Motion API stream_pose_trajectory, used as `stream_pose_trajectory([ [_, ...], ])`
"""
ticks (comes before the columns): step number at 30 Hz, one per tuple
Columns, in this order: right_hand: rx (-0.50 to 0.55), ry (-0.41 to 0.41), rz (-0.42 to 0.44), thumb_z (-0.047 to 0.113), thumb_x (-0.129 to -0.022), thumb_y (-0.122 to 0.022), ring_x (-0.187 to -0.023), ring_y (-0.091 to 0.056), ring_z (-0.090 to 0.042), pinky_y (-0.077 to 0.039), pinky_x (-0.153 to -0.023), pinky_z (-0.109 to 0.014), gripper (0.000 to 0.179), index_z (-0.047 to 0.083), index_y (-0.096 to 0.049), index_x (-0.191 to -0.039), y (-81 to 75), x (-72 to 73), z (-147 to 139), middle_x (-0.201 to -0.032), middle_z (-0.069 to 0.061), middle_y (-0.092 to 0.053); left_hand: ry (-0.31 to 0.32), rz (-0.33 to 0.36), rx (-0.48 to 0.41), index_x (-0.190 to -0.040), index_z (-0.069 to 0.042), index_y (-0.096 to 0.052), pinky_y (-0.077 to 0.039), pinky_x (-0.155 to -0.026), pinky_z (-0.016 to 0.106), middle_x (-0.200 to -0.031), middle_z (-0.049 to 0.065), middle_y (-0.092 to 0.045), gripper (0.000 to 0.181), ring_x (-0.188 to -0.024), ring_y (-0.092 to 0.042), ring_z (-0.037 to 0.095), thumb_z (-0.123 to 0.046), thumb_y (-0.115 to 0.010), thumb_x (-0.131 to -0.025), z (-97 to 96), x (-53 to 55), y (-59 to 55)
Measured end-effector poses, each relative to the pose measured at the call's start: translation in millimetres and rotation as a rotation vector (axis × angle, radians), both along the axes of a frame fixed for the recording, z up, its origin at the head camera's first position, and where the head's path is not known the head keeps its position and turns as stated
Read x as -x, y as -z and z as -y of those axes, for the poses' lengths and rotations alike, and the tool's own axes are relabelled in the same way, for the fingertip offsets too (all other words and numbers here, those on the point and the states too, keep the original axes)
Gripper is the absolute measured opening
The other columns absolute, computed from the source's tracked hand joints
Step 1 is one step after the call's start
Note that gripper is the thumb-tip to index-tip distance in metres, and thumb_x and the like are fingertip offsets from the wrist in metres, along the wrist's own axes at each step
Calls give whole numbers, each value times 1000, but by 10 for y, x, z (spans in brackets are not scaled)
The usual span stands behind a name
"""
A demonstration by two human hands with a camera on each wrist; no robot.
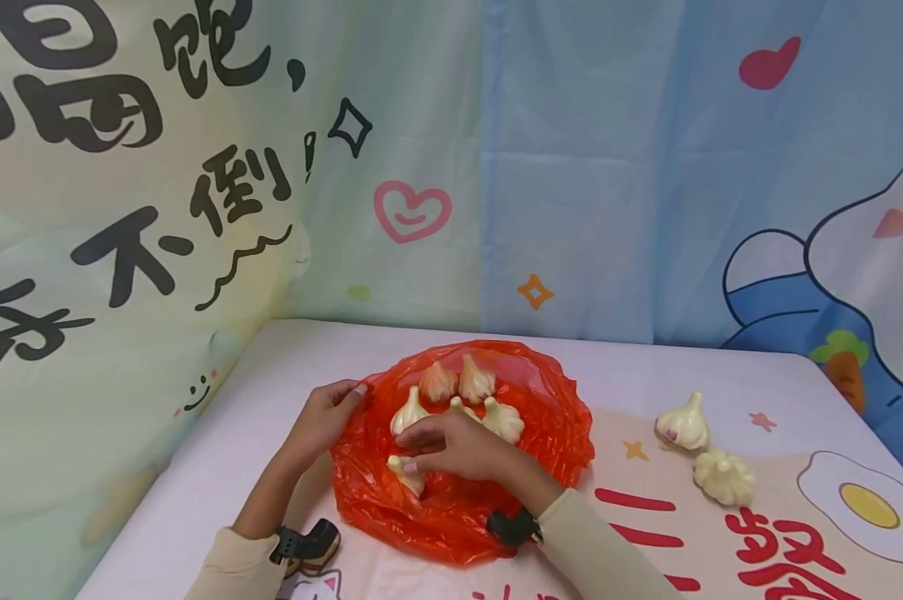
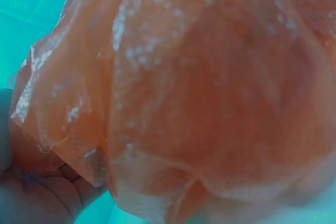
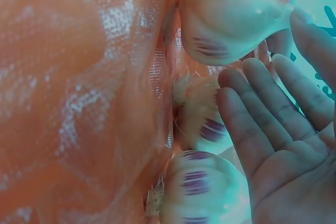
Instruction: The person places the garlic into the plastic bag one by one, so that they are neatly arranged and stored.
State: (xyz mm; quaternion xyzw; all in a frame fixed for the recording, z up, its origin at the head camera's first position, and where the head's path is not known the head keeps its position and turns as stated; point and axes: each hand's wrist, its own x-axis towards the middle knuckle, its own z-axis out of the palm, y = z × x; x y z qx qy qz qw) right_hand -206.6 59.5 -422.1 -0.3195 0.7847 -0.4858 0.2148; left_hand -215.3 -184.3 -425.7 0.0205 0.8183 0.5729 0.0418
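Note:
A crumpled red plastic bag (image 1: 459,521) lies spread on the table with its mouth up. Several garlic bulbs (image 1: 502,420) are inside. My left hand (image 1: 327,423) grips the bag's left rim, thumb on top; in the left wrist view the orange-looking plastic (image 2: 210,103) covers most of that hand's fingers. Over the bag's middle is my right hand (image 1: 462,447), fingers extended and thumb apart. Its thumb tip comes right at a garlic bulb (image 1: 408,477) at the bag's left side. In the right wrist view, the fingers lie straight beside the purple-streaked bulbs (image 3: 207,187).
Two more garlic bulbs, one with an upright stem (image 1: 684,425) and one tipped over (image 1: 724,477), lie on the printed tablecloth (image 1: 646,383) to the right. Behind the table hangs a printed curtain (image 1: 579,167). Each wrist wears a dark camera strap (image 1: 308,546).

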Motion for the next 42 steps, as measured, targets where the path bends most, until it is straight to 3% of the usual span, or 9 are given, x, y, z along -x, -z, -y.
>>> stream_pose_trajectory([
  [6, 40, -4, -26, 21, -89, -73, -108, -64, -22, -51, -89, -26, 37, 8, -67, -123, -19, -29, -75, -116, -6, -68, 2, 5, 1, -118, -10, -66, -58, -69, 36, -97, 9, -69, 29, -74, -67, 28, -29, -51, -102, 10, 1, 6],
  [13, 78, 48, -85, 22, -90, -72, -107, -63, -26, -52, -89, -28, 32, 11, -69, -120, -143, -35, -269, -113, -7, -70, -1, 9, -4, -118, -10, -66, -58, -69, 36, -99, 8, -68, 30, -75, -67, 28, -31, -51, -101, -4, 5, 4],
  [21, 85, 138, -24, 23, -89, -72, -105, -64, -24, -55, -83, -31, 30, 13, -70, -118, -271, -141, -545, -115, -8, -68, 5, -6, -2, -117, -9, -66, -58, -69, 36, -99, 8, -69, 30, -74, -68, 27, -30, -52, -101, -13, 20, 3],
  [32, 76, 189, -43, 21, -91, -69, -110, -62, -31, -53, -86, -30, 32, 8, -67, -120, -244, -298, -992, -116, -10, -67, -16, 9, 7, -117, -10, -66, -58, -69, 35, -99, 8, -68, 30, -75, -67, 28, -31, -53, -101, -17, 9, 15],
  [42, 55, 223, -45, 21, -93, -67, -110, -61, -36, -53, -86, -29, 32, 7, -66, -121, -182, -371, -1217, -116, -11, -68, -15, 3, 13, -118, -11, -66, -58, -69, 35, -100, 8, -68, 30, -76, -67, 27, -31, -53, -100, 0, 12, 37],
])
